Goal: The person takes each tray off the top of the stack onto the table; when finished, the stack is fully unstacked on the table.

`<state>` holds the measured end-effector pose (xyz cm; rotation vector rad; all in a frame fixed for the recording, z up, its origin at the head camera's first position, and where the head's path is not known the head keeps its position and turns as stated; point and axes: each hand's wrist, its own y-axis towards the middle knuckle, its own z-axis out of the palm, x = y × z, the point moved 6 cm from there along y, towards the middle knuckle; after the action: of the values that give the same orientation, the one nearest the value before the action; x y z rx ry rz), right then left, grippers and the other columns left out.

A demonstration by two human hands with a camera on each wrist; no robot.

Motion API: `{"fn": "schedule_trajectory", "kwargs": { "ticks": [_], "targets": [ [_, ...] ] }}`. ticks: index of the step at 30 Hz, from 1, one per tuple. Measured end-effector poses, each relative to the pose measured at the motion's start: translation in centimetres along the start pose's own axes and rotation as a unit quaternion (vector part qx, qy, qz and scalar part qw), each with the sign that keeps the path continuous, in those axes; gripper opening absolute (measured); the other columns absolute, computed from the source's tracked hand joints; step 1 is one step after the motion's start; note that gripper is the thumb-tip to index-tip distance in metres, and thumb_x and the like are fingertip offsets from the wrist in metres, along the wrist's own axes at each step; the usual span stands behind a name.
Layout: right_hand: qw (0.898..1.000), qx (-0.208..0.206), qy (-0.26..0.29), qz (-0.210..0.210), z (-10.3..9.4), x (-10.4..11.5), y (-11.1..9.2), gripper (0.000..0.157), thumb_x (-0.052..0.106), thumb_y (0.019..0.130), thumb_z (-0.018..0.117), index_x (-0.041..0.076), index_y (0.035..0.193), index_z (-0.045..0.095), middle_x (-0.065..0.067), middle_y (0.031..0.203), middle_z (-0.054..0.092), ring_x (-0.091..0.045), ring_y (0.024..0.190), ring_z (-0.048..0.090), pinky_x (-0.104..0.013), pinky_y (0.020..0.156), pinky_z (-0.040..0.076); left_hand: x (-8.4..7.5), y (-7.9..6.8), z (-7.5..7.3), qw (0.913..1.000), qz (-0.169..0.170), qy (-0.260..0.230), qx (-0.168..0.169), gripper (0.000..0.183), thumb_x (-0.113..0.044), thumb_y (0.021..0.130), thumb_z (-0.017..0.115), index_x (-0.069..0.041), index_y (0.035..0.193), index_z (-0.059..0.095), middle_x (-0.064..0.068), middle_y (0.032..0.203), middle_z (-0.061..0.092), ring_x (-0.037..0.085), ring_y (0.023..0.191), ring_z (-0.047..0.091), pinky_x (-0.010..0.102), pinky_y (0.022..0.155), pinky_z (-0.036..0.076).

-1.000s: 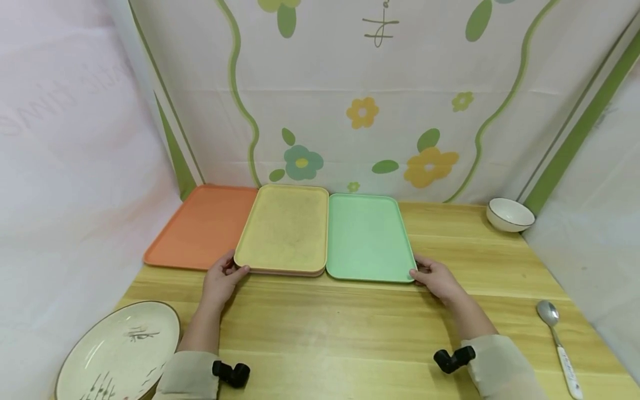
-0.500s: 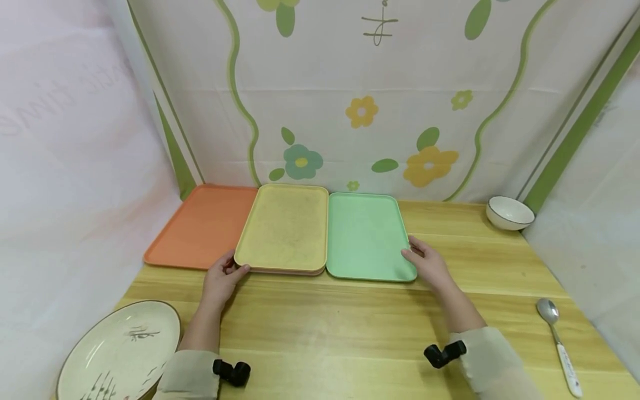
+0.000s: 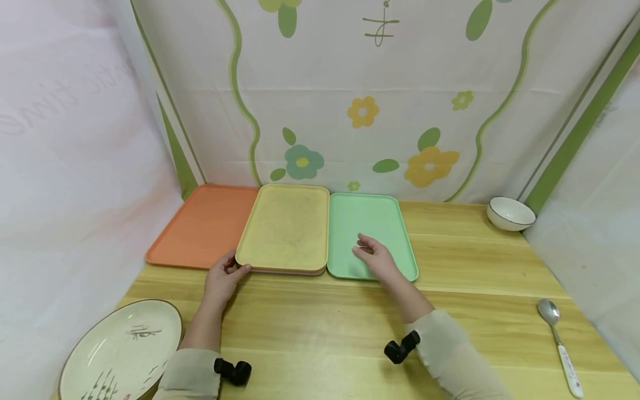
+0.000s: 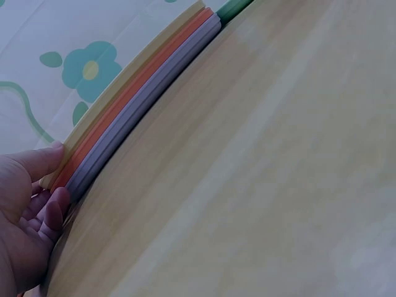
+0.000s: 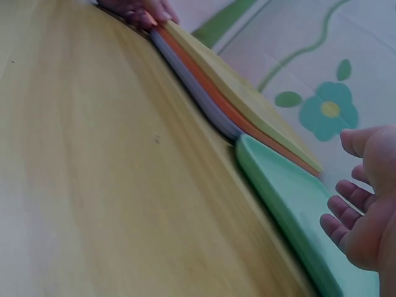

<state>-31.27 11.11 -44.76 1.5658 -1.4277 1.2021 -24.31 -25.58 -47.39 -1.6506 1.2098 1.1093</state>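
My left hand (image 3: 221, 280) holds the near-left corner of a tray stack, its thumb on the top tray's rim and its fingers curled against the side. On top lies a yellow tray (image 3: 285, 228). Beneath it the left wrist view shows an orange tray edge (image 4: 117, 114) and a greyish-purple tray edge (image 4: 145, 102). My right hand (image 3: 377, 260) hovers over the green tray (image 3: 370, 222) with nothing in it, fingers loosely bent and thumb apart. That green tray lies right beside the stack. In the right wrist view, the right hand (image 5: 371, 204) shows its fingers spread, pointing towards the stack.
An orange tray (image 3: 200, 228) lies left of the stack, partly covered by it. An oval plate (image 3: 125, 344) sits at the front left. At the right are a white bowl (image 3: 511, 214) and a spoon (image 3: 560, 344). A flowered cloth (image 3: 325, 66) hangs behind the wooden table (image 3: 320, 333).
My right hand has let go of the green tray's near-right corner and moved left over that tray. The left hand stays at the stack's corner, and the trays keep their places.
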Motion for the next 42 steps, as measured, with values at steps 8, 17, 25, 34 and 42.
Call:
{"fn": "schedule_trajectory", "kwargs": {
  "ticks": [8, 17, 25, 34, 42],
  "targets": [
    [1.0, 0.02, 0.011, 0.002, 4.2, -0.1, 0.5, 0.056, 0.02, 0.099, 0.059, 0.003, 0.148, 0.04, -0.019, 0.145, 0.048, -0.034, 0.131, 0.045, -0.048, 0.108, 0.04, 0.0, 0.0, 0.1, 1.0, 0.006, -0.002, -0.005, 0.067, -0.018, 0.094, 0.067, -0.002, 0.151, 0.035, 0.019, 0.15, 0.044, 0.021, 0.118, 0.051, 0.003, 0.077, 0.04],
    [0.999, 0.025, -0.036, 0.004, 6.3, 0.4, 1.0, 0.055, 0.023, 0.098, 0.061, 0.003, 0.146, 0.044, -0.016, 0.135, 0.056, -0.031, 0.122, 0.053, -0.045, 0.099, 0.048, 0.0, 0.1, 0.2, 0.9997, 0.019, -0.001, -0.017, 0.062, -0.016, 0.093, 0.068, -0.004, 0.148, 0.042, 0.019, 0.141, 0.053, 0.003, 0.092, 0.049, 0.008, 0.074, 0.042],
    [0.998, 0.025, -0.052, 0.005, 7.1, 0.5, 1.5, 0.057, 0.022, 0.097, 0.061, -0.003, 0.145, 0.043, -0.018, 0.131, 0.056, -0.033, 0.122, 0.053, -0.046, 0.101, 0.046, 0.0, 0.1, 0.2, 0.9996, 0.014, 0.017, -0.016, 0.064, -0.019, 0.094, 0.068, -0.005, 0.15, 0.039, 0.017, 0.144, 0.049, 0.007, 0.088, 0.044, 0.013, 0.072, 0.04],
    [0.999, -0.003, 0.042, 0.02, 7.3, 1.0, 1.5, 0.056, 0.017, 0.095, 0.064, 0.001, 0.145, 0.045, -0.017, 0.13, 0.054, -0.029, 0.117, 0.054, -0.035, 0.091, 0.05, 0.0, 0.0, 0.1, 0.9998, 0.014, 0.002, -0.017, 0.065, -0.018, 0.095, 0.067, -0.004, 0.151, 0.037, 0.018, 0.148, 0.047, 0.004, 0.095, 0.048, 0.006, 0.076, 0.041],
    [0.983, 0.053, 0.175, 0.02, 8.2, 1.6, 1.2, 0.07, 0.006, 0.095, 0.062, 0.007, 0.155, 0.026, -0.026, 0.14, 0.052, -0.019, 0.099, 0.064, -0.026, 0.078, 0.054, 0.1, 0.0, -0.1, 0.9997, 0.004, 0.014, -0.017, 0.066, -0.022, 0.096, 0.065, -0.006, 0.152, 0.034, 0.016, 0.149, 0.046, 0.01, 0.095, 0.045, 0.01, 0.076, 0.039]
  ]
}}
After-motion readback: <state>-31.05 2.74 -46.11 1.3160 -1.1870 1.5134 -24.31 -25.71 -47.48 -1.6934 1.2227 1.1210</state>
